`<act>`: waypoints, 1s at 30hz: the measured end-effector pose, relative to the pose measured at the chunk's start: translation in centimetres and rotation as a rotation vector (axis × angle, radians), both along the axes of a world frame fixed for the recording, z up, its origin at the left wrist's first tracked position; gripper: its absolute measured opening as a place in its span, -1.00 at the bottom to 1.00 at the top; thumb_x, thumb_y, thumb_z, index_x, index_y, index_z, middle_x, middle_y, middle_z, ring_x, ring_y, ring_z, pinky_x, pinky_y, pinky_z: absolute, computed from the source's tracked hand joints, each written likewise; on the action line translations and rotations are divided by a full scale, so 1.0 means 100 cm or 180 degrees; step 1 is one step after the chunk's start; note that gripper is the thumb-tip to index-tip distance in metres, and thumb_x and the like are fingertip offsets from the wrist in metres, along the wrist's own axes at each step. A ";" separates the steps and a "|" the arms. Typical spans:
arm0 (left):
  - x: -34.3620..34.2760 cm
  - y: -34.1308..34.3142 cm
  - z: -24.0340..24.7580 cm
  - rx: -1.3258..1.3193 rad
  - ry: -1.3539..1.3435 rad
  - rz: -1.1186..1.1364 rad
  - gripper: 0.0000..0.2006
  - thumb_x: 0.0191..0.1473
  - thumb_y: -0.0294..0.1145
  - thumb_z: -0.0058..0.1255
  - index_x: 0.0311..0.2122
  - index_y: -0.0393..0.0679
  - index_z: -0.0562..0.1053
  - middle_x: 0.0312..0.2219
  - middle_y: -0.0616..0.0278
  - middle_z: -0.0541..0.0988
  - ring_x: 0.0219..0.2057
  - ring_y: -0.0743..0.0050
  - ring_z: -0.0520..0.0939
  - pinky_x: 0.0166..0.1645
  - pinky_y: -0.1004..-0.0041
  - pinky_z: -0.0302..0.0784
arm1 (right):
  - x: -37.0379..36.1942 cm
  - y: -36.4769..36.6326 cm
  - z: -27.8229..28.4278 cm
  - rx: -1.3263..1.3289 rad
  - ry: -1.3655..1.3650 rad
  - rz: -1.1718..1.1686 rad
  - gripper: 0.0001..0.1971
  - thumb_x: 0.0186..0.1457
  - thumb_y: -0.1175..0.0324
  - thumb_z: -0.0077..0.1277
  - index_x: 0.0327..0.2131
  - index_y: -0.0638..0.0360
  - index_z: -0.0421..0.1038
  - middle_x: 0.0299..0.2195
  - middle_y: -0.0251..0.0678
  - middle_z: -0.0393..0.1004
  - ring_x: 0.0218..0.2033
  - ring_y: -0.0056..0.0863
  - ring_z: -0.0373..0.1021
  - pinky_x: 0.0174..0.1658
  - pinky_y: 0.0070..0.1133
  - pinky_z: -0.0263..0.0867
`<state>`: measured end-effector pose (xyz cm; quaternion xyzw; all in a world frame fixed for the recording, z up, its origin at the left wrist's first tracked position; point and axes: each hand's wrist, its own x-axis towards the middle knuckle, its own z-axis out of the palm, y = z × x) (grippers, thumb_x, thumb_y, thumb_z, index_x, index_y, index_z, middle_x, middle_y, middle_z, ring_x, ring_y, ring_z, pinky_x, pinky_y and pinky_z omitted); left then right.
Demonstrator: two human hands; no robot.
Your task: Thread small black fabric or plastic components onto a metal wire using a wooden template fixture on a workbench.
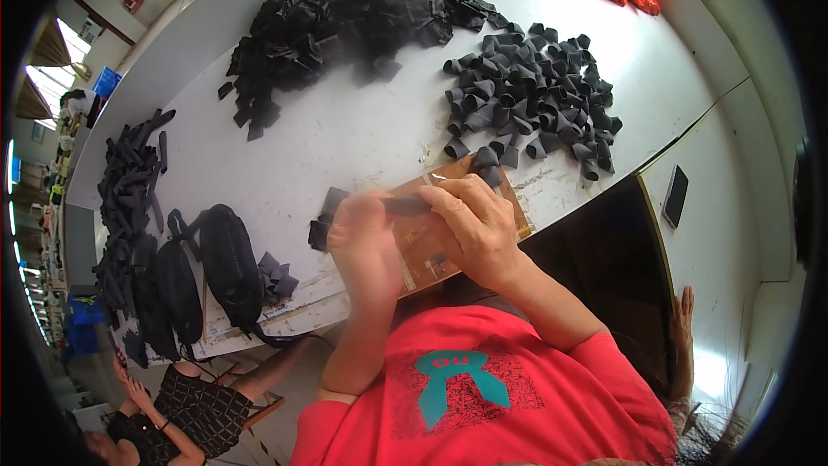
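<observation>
A short black fabric strip (405, 205) spans the gap between my hands, above a brown board (418, 259) at the near edge of the table. My right hand (474, 224) pinches its right end, fingers curled. The other end meets the closed fingers of my left hand (364, 233), which is blurred by motion. Just left of that hand lie a few black fabric pieces (326, 216). Folded black loops (489, 164) rest at the board's far edge, beyond my right hand.
Flat black pieces form a large heap (345, 17) at the back. Folded loops make another pile (535, 95) at right. Black rolled strips (129, 181) and black pouches (231, 259) lie left. A phone (676, 196) rests on the right-hand surface. Other people sit nearby.
</observation>
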<state>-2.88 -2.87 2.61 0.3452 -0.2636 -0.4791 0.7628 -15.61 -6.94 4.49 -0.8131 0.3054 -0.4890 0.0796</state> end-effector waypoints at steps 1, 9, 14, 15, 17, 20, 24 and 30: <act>-0.001 0.000 -0.001 0.0032 0.0015 0.0016 -0.92 0.04 -0.46 -0.12 -0.39 -0.22 0.38 -0.44 0.20 0.44 -0.37 0.49 0.42 -0.20 0.47 0.27 | -0.001 0.000 -0.004 -0.0065 0.0040 -0.0036 -0.65 -0.34 0.45 0.13 -0.35 0.26 0.34 -0.52 -0.29 0.32 -0.55 -0.42 0.30 -0.56 -0.58 0.25; -0.006 -0.003 0.012 0.0056 0.0146 0.0022 -0.92 0.05 -0.46 -0.13 -0.41 -0.23 0.36 -0.44 0.21 0.44 -0.38 0.50 0.42 -0.20 0.46 0.30 | -0.005 -0.011 -0.001 0.0161 0.0020 0.0347 -0.73 -0.32 0.55 0.08 -0.40 0.28 0.34 -0.55 -0.29 0.30 -0.56 -0.41 0.27 -0.56 -0.57 0.22; -0.007 0.008 -0.012 0.0178 -0.0268 0.0188 -0.94 0.03 -0.51 -0.13 -0.40 -0.25 0.35 -0.42 0.18 0.44 -0.38 0.52 0.42 -0.20 0.52 0.33 | -0.006 -0.011 -0.025 0.0568 -0.0258 0.0645 -0.82 -0.23 0.57 0.02 -0.42 0.27 0.34 -0.57 -0.27 0.29 -0.57 -0.37 0.26 -0.54 -0.53 0.20; -0.007 0.010 -0.013 0.0162 -0.0411 0.0220 -0.95 0.03 -0.51 -0.13 -0.40 -0.26 0.35 -0.40 0.17 0.44 -0.38 0.52 0.42 -0.18 0.52 0.33 | -0.006 -0.008 -0.028 0.0659 -0.0306 0.0630 -0.85 -0.15 0.57 -0.02 -0.40 0.28 0.35 -0.57 -0.24 0.30 -0.57 -0.35 0.27 -0.52 -0.54 0.19; -0.005 0.008 -0.006 0.0038 -0.0696 0.0163 -0.93 0.01 -0.53 -0.11 -0.37 -0.29 0.35 -0.38 0.16 0.44 -0.37 0.53 0.43 -0.17 0.52 0.32 | -0.007 -0.004 -0.025 0.0855 -0.0291 0.0596 -0.85 -0.15 0.57 -0.03 -0.39 0.27 0.35 -0.57 -0.24 0.30 -0.57 -0.36 0.27 -0.52 -0.54 0.19; 0.000 0.001 0.005 -0.0006 -0.1605 -0.0049 -0.88 -0.04 -0.57 -0.07 -0.33 -0.29 0.37 -0.36 0.17 0.46 -0.33 0.51 0.44 -0.15 0.53 0.31 | -0.010 -0.004 -0.009 0.1235 -0.0236 0.0640 -0.82 -0.14 0.56 -0.03 -0.35 0.25 0.35 -0.55 -0.25 0.32 -0.56 -0.38 0.28 -0.53 -0.56 0.20; 0.012 -0.005 0.006 -0.0213 -0.2702 -0.0239 -0.86 -0.09 -0.56 -0.01 -0.34 -0.28 0.43 -0.40 0.20 0.48 -0.39 0.53 0.47 -0.26 0.56 0.36 | -0.011 -0.002 -0.001 0.1304 -0.0286 0.0702 -0.80 -0.15 0.54 0.01 -0.34 0.25 0.37 -0.53 -0.27 0.34 -0.57 -0.42 0.32 -0.55 -0.60 0.23; 0.006 -0.001 -0.002 -0.0009 -0.1456 -0.0383 -0.93 -0.08 -0.62 -0.01 -0.40 -0.32 0.43 -0.42 0.23 0.46 -0.41 0.63 0.42 -0.26 0.65 0.32 | -0.008 -0.007 -0.007 0.1001 -0.0166 0.0609 -0.85 -0.15 0.57 -0.01 -0.39 0.26 0.39 -0.59 -0.29 0.34 -0.61 -0.43 0.31 -0.56 -0.61 0.23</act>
